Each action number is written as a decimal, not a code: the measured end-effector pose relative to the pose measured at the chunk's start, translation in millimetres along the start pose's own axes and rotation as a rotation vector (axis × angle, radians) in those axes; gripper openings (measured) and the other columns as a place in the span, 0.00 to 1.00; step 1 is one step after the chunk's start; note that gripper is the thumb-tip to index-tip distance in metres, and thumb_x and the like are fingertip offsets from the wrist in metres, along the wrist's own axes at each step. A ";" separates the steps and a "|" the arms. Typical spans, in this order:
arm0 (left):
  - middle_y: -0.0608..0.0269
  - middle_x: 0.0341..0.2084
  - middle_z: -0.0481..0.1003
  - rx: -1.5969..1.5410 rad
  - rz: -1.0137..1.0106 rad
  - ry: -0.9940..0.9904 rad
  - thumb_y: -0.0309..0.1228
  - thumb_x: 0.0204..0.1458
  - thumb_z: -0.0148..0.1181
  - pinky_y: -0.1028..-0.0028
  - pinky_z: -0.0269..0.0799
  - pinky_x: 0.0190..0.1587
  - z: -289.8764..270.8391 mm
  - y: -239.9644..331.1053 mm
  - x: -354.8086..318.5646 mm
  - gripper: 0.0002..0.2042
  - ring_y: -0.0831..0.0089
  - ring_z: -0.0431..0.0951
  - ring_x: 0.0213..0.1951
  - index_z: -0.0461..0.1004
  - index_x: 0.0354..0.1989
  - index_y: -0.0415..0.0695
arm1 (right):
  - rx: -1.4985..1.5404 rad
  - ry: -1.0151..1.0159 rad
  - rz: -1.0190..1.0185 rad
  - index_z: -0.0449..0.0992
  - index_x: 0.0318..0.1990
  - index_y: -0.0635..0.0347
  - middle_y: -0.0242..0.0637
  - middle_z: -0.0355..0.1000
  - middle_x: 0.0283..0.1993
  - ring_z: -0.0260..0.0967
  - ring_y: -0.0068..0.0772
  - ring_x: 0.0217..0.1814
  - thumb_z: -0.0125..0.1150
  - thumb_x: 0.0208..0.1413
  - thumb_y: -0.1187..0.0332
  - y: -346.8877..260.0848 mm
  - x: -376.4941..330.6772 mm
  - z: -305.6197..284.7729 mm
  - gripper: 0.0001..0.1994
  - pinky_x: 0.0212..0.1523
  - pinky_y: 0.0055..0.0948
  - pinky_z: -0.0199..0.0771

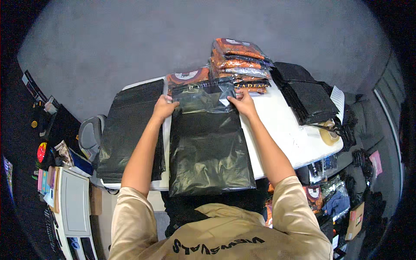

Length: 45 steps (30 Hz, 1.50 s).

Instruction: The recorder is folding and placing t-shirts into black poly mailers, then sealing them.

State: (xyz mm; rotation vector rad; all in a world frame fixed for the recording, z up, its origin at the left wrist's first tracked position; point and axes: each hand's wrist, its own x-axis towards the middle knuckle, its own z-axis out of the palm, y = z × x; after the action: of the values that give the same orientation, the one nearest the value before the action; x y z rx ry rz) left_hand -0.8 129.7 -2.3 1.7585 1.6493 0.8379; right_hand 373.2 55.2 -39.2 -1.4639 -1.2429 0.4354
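black plastic bag on white table, near end over the edge; pinched at far-end sides by left hand and right hand. likely light, limp, slippery; best held by both sides.

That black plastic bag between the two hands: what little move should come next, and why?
Perhaps ease the left hand and right hand slightly apart: they pinch opposite sides of the black plastic bag near its far end, which looks creased and shiny between them, so a gentle pull would probably smooth it evenly.
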 end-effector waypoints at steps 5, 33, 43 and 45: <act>0.44 0.45 0.82 -0.040 -0.010 0.169 0.37 0.41 0.80 0.62 0.77 0.53 23.5 18.2 6.7 0.30 0.54 0.84 0.49 0.76 0.53 0.41 | 0.153 -0.039 0.028 0.77 0.52 0.65 0.37 0.80 0.35 0.77 0.26 0.35 0.78 0.51 0.66 20.8 16.2 -11.2 0.22 0.40 0.28 0.78; 0.64 0.27 0.84 -0.139 0.165 0.224 0.35 0.52 0.76 0.72 0.77 0.39 19.7 -0.5 -0.7 0.13 0.76 0.81 0.30 0.84 0.37 0.37 | -0.092 -0.065 -0.034 0.84 0.34 0.63 0.30 0.76 0.26 0.69 0.21 0.28 0.78 0.52 0.63 15.4 25.8 -13.8 0.12 0.32 0.27 0.68; 0.74 0.24 0.77 -0.590 0.062 -0.040 0.31 0.54 0.73 0.78 0.64 0.28 10.0 20.4 -4.9 0.06 0.85 0.70 0.23 0.82 0.35 0.44 | 0.315 -0.160 0.160 0.84 0.40 0.58 0.27 0.77 0.28 0.70 0.17 0.29 0.77 0.53 0.67 32.9 37.7 -33.2 0.09 0.29 0.22 0.67; 0.75 0.24 0.76 -0.532 0.074 -0.033 0.29 0.55 0.72 0.81 0.62 0.29 -26.3 -5.8 -20.1 0.05 0.87 0.69 0.25 0.81 0.34 0.44 | 0.354 -0.255 0.208 0.81 0.39 0.57 0.25 0.76 0.28 0.68 0.16 0.28 0.74 0.55 0.70 -18.2 13.9 -12.0 0.07 0.28 0.22 0.65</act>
State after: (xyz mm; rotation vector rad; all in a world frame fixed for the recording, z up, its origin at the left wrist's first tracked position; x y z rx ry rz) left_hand -25.6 109.9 8.7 1.4502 1.1970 1.1494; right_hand 380.0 58.2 -14.5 -1.2611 -1.1411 0.9574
